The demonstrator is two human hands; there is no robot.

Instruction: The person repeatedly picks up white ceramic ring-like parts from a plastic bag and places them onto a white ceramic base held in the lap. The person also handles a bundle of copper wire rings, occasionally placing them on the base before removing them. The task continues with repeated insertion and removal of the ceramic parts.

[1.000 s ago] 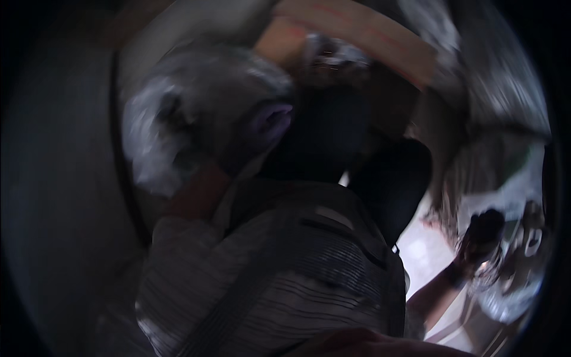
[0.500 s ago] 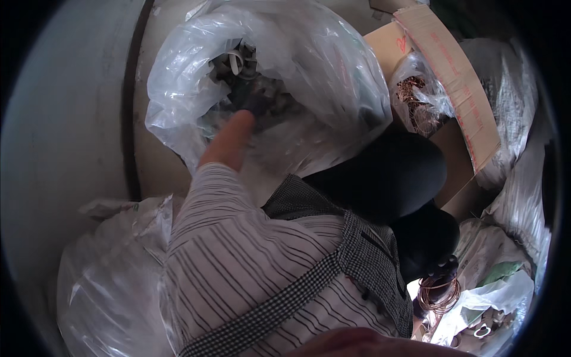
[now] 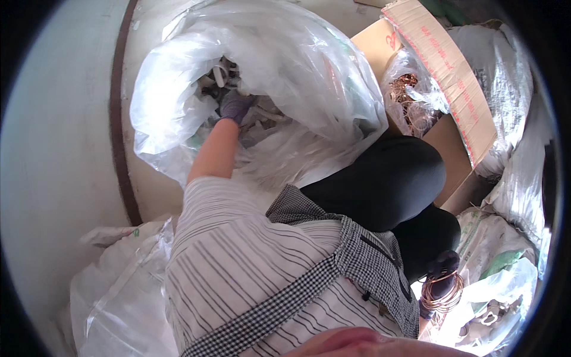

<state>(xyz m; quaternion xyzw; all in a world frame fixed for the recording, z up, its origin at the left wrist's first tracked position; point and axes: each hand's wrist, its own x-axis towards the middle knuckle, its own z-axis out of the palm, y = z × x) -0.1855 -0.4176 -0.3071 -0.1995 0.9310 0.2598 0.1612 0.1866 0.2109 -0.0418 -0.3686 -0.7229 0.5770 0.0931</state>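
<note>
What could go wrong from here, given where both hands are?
1. Left hand is inside the clear plastic bag, among jumbled scrap pieces; an edge might nick the glove.
2. The bag's film looks loose and crumpled around its opening, so it could sag over the wrist.
3. Right hand holds a copper-coloured wire coil with spread loops, which might snag the nearby plastic.

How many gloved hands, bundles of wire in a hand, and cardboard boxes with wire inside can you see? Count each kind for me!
Gloved hands: 2 (left hand in a big clear bag, right hand)
Held wire bundles: 1, copper-coloured
Cardboard boxes with wire inside: 1
Total: 4
</note>
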